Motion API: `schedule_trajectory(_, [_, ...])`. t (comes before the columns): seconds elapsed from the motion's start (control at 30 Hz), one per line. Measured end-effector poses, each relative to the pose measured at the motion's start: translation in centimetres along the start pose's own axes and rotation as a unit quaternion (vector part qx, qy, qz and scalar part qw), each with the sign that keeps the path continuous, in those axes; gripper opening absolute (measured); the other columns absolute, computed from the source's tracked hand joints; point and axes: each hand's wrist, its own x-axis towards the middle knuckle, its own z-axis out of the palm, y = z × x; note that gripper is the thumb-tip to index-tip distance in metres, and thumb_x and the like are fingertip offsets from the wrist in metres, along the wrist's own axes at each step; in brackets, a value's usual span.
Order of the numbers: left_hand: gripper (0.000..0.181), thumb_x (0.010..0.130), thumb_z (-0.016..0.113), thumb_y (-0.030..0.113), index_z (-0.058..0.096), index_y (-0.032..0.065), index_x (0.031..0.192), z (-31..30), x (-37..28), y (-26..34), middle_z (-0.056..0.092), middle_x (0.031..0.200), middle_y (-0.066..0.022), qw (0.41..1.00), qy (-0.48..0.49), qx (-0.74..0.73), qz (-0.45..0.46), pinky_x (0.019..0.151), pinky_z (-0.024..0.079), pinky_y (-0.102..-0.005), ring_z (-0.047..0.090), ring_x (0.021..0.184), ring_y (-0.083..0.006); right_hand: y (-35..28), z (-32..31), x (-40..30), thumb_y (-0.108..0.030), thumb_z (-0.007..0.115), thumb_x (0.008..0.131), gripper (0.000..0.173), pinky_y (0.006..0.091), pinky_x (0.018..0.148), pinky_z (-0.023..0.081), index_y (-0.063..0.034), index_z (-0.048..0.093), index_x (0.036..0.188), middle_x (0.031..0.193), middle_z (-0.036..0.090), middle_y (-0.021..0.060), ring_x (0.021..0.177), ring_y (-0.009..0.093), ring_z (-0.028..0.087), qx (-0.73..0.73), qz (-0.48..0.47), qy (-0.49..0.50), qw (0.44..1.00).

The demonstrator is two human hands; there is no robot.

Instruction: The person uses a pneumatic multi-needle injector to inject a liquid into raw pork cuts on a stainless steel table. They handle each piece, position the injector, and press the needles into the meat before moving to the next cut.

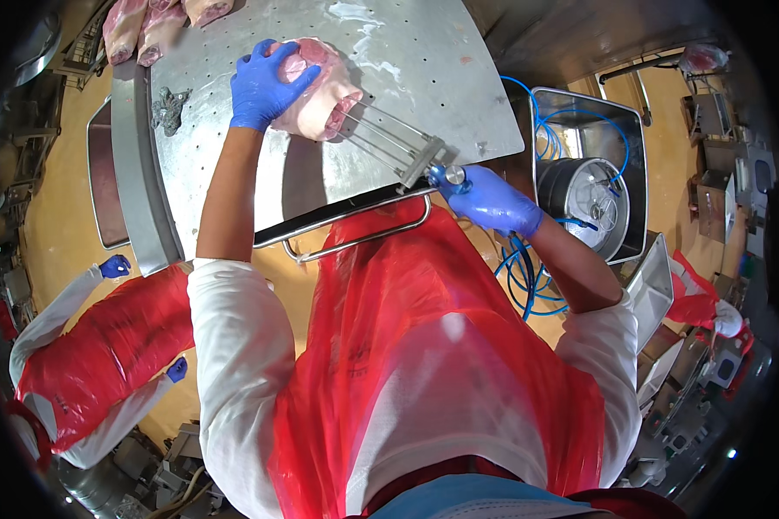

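A pale, skin-on cut of raw meat (315, 97) lies on a perforated metal table (234, 168). My left hand (266, 84), in a blue glove, presses on its upper left side with fingers spread. My right hand (493, 198), also gloved in blue, grips a multi-needle brine injector (422, 162) by its handle near the table's front edge. Several long parallel needles reach from its metal head to the cut end of the meat. Some needle tips are out of sight at or inside the meat.
More raw meat cuts (159, 29) lie at the upper left, above a crumpled dark scrap (170, 110). A metal keg (594, 201) with blue hoses stands in a metal tub (639, 162) at right. A co-worker in a red apron (110, 350) is at left; another person is far right.
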Motion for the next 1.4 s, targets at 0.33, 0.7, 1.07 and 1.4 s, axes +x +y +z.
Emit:
schedule_trajectory(0.33, [0.063,0.082,0.071,0.062,0.069,0.0199,0.128,-1.4,0.8,-4.9,0.062,0.134,-0.0157,1.0,-0.008,-0.008,-0.026,0.102,0.049,-0.0506,0.058,0.119,-0.0429,-8.0,1.6,12.1,-0.022,0.065,0.09,0.022,0.0355,0.06,0.049,-0.0032,0.07,0.1,0.077,0.064,0.0077,0.066,0.016,0.062,-0.154,-0.003,-0.07,0.985])
schedule_trajectory(0.7, [0.038,0.101,0.052,0.028,0.063,0.0056,0.13,1.9,-5.7,6.6,0.065,0.128,-0.0146,0.92,0.02,-0.278,0.275,0.106,0.043,-0.0443,0.058,0.121,-0.0315,-4.7,1.3,11.3,-0.023,0.066,0.092,0.017,0.0288,0.058,0.045,-0.0069,0.067,0.088,0.078,0.061,0.0003,0.065,0.01,0.057,-0.001,0.018,-0.12,0.993])
schedule_trajectory(1.07, [0.038,0.099,0.054,0.03,0.066,0.0044,0.124,-0.1,-4.6,6.8,0.065,0.126,-0.014,0.914,0.029,-0.278,0.293,0.107,0.043,-0.0448,0.057,0.12,-0.032,-5.1,0.9,10.7,-0.025,0.067,0.094,0.02,0.0278,0.057,0.046,-0.0054,0.067,0.09,0.072,0.058,-0.0002,0.061,0.01,0.054,-0.036,0.018,-0.07,0.997])
schedule_trajectory(1.4, [0.09,0.07,0.078,0.067,0.054,0.0263,0.146,-1.6,2.8,-4.0,0.046,0.151,-0.0198,0.99,-0.116,-0.014,-0.082,0.113,0.042,-0.0524,0.046,0.134,-0.0473,-6.4,0.8,6.9,-0.019,0.062,0.093,0.015,0.0322,0.05,0.044,-0.0047,0.06,0.089,0.069,0.056,0.0021,0.055,0.011,0.053,-0.088,-0.012,-0.047,0.995])
